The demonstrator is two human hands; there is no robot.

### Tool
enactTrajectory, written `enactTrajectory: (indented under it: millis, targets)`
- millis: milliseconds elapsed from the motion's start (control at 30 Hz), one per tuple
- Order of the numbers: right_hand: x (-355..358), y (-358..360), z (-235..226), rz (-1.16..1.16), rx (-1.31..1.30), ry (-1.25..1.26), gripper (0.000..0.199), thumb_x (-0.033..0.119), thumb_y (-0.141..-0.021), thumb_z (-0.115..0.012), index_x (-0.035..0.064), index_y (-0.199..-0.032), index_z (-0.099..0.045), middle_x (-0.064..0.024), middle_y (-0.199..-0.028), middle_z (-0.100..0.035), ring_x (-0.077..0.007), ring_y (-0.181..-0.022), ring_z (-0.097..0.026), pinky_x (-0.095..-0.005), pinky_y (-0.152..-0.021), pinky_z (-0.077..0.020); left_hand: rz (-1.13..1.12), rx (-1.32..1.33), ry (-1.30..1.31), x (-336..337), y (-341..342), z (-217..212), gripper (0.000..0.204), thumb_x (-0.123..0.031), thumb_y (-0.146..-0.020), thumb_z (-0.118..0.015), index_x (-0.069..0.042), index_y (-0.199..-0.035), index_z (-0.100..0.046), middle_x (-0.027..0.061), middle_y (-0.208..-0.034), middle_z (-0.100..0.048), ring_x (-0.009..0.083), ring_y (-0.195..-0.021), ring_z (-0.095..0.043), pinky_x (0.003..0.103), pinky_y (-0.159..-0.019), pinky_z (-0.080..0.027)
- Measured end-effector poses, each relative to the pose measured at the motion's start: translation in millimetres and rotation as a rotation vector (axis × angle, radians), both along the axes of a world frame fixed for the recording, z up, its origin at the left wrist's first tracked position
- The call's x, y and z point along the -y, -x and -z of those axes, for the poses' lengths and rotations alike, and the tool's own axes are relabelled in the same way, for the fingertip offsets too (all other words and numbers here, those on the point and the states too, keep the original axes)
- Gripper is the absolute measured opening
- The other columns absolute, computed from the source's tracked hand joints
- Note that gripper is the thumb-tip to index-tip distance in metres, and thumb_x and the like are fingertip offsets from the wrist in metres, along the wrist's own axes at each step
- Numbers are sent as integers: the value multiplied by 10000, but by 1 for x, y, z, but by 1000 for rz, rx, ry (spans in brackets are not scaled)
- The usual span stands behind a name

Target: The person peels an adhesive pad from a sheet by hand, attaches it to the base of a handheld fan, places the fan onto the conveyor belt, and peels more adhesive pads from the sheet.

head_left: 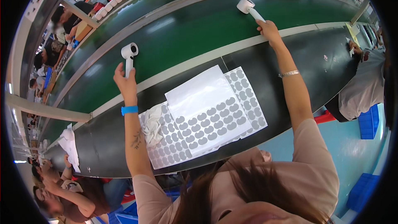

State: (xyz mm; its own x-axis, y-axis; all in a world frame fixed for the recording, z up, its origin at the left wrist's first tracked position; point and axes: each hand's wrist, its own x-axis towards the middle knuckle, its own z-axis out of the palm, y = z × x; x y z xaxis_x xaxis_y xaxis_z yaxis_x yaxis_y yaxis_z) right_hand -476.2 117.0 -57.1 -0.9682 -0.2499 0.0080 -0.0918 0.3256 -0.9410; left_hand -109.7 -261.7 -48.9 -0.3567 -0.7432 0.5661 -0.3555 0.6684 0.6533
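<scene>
We see a long dark table [298, 54] with a green belt [195, 29] running along its far side. On the table lie sheets of grey stickers [215, 122], a white sheet [199, 93] on top of them, and a crumpled white cloth [152, 125]. More white papers [70, 146] lie far left.

Both hair dryers, the one in the left hand [124, 84] at [129, 54] and the one in the right hand [268, 30] at [248, 7], are white. The conveyor belt [199, 29] is dark green with a pale grey edge rail [199, 60], and the workbench [319, 54] is black. The sticker sheets [244, 91] are white, patterned with rows of grey bean-shaped pads. The cloth [153, 124] is white, the wristband [129, 110] bright blue, the bracelet [289, 74] silver, and the bins [367, 122] blue.
</scene>
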Motion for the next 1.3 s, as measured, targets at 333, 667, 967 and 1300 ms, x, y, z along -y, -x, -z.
enactTrajectory:
  millis: [333, 667, 967, 1300]
  targets:
    - [8, -247, -33, -682, 560, 409, 310, 260, -941, -520, 0, -1100, -578, -6, -784, -578, -59, -682, -527, -190, -616, -418, 1072, -141, -1271, -213, 6, -48, 443, -309, -967, -457, 32, -1249, -445, 177, -1213, -570, 241, -1101, -559, 359, -916, -443]
    - [-9, -293, -11, -519, -389, -129, 133, 23, -798, -644, 8, -929, -635, -98, -843, -596, -198, -707, -583, -295, -649, -461, 793, -290, -1257, -189, -36, -5, 272, -233, -868, -524, 29, -941, -518, 120, -625, -607, 185, -573, -586, 338, -720, -510]
    - [48, -333, -21, -623, -383, -89, 76, 14, -802, -636, 18, -877, -645, -87, -824, -607, -188, -671, -600, -281, -607, -466, 699, -598, -1134, -153, -52, 0, 227, -239, -830, -557, -19, -816, -501, 65, -499, -487, 154, -423, -466, 333, -651, -510]
    - [96, -358, 2, -623, -488, -219, 133, 19, -775, -658, 1, -889, -592, -116, -831, -579, -234, -713, -607, -347, -645, -484, 680, -675, -1363, -147, -53, 10, 227, -222, -837, -558, -30, -722, -523, 65, -486, -499, 161, -429, -494, 379, -778, -540]
